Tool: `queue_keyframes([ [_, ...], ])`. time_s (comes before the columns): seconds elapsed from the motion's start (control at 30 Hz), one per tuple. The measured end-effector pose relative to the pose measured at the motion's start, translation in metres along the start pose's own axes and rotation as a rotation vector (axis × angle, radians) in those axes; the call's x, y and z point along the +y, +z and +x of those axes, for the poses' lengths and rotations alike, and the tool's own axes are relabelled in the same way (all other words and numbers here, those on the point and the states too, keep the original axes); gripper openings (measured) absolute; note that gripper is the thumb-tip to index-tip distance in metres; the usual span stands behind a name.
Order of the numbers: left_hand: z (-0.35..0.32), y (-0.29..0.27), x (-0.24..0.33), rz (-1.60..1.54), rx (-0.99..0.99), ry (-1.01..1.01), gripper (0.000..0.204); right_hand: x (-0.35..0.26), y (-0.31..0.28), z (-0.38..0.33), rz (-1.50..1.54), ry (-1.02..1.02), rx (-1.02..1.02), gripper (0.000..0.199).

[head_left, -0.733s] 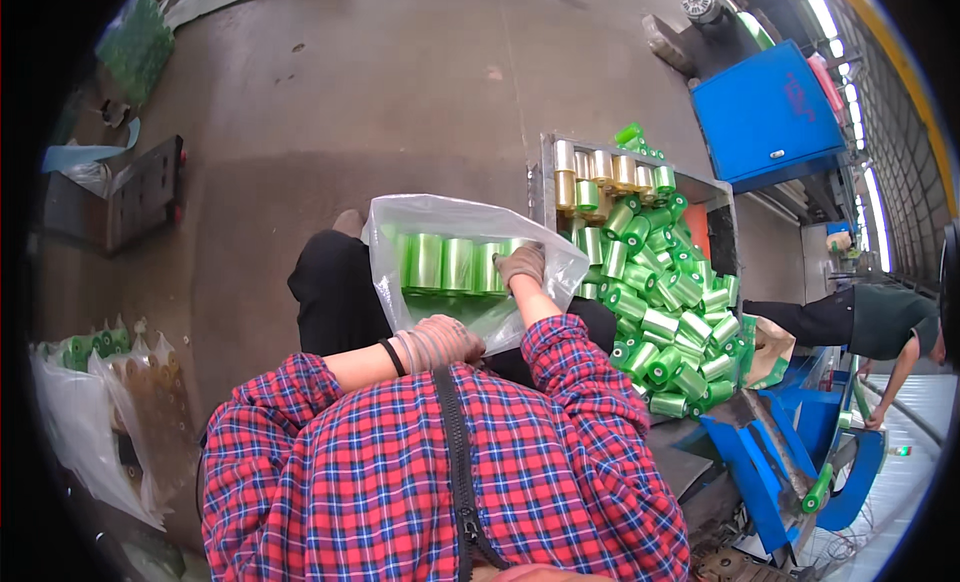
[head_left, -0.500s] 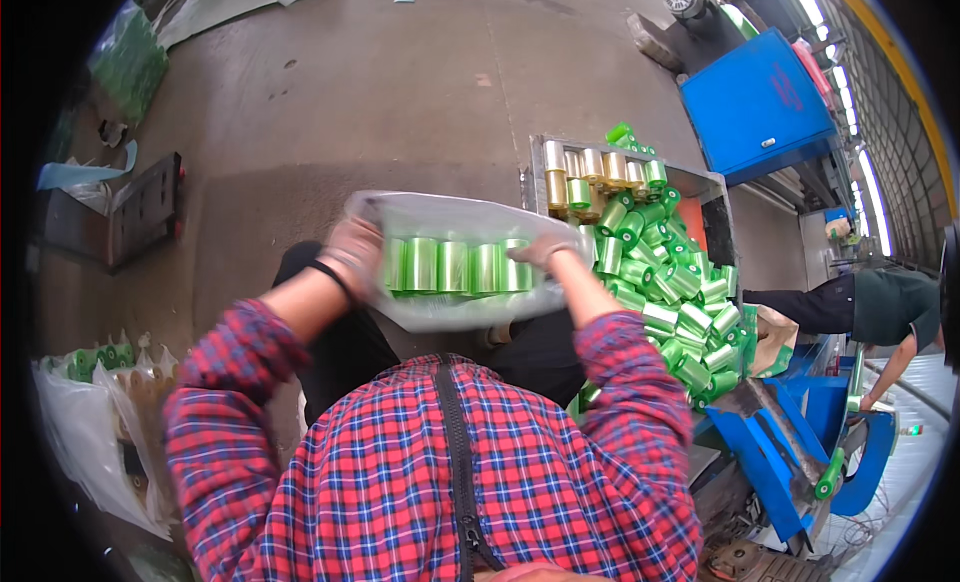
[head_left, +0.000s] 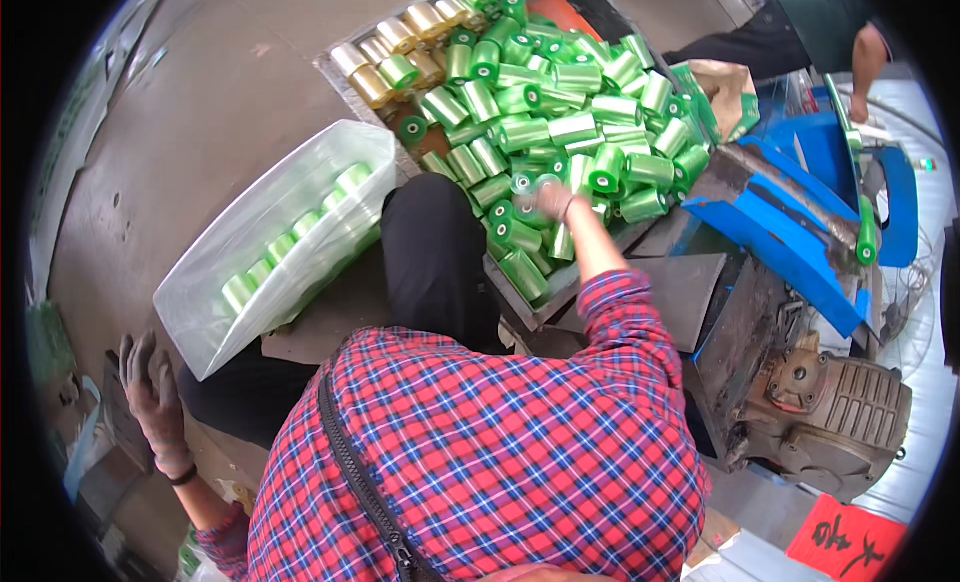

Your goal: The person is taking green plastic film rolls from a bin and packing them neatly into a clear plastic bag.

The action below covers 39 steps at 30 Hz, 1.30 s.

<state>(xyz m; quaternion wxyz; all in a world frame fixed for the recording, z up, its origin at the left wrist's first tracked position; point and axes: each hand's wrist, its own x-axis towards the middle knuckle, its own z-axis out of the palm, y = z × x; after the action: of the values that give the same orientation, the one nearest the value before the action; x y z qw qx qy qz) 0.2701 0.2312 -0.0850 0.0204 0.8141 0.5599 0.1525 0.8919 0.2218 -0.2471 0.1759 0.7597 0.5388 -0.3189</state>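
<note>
My left hand [head_left: 155, 407], in a thin greyish glove, is raised at the left with its fingers spread and nothing in it. Beyond it, a translucent plastic bag [head_left: 200, 282] stands open by my knees, with a row of green film rolls [head_left: 281, 248] inside. My right hand [head_left: 545, 202], also gloved, reaches down among loose green film rolls [head_left: 575, 130] heaped in a metal bin [head_left: 330, 67]. It touches rolls near the heap's close side; its fingers are blurred and partly hidden, so its grip does not show.
Gold-coloured rolls [head_left: 395, 34] are stacked at the bin's far left corner. Blue metal machine parts [head_left: 770, 232] and a brown gear housing or motor [head_left: 830, 402] lie to the right. Another person's hand [head_left: 858, 107] works at the upper right. A red sign [head_left: 845, 542] is at lower right.
Both hands have let go of the bag, which now stands farther left and tilted in view. My right hand moved into the heap, my left out to the side. The view has swung right.
</note>
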Motion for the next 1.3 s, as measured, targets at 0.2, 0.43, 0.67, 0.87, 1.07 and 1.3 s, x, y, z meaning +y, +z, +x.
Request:
queue_keyframes([
  [0.2,0.026,0.009,0.055,-0.414,0.046,-0.1,0.023,0.029,0.168,-0.004,0.368,0.08,-0.068,0.077],
  [0.43,0.073,0.023,0.111,-0.327,-0.29,0.175,0.058,-0.016,0.078,-0.065,1.636,-0.059,0.164,0.069],
  [0.67,0.008,0.085,0.098,-0.091,-0.53,0.404,0.009,-0.231,-0.064,-0.133,1.614,-0.655,-0.394,0.048],
  [0.87,0.001,0.07,0.117,-0.098,-0.517,0.399,0.015,-0.394,0.066,-0.006,-0.326,-0.793,0.029,0.048],
  [1.07,0.004,0.076,0.111,-0.233,-0.413,0.449,0.014,-0.415,0.085,-0.008,0.383,-0.362,-0.132,0.07],
  [1.3,0.024,0.047,0.098,-0.45,-0.414,0.125,0.023,-0.242,-0.022,-0.08,0.728,-0.757,1.022,0.029],
])
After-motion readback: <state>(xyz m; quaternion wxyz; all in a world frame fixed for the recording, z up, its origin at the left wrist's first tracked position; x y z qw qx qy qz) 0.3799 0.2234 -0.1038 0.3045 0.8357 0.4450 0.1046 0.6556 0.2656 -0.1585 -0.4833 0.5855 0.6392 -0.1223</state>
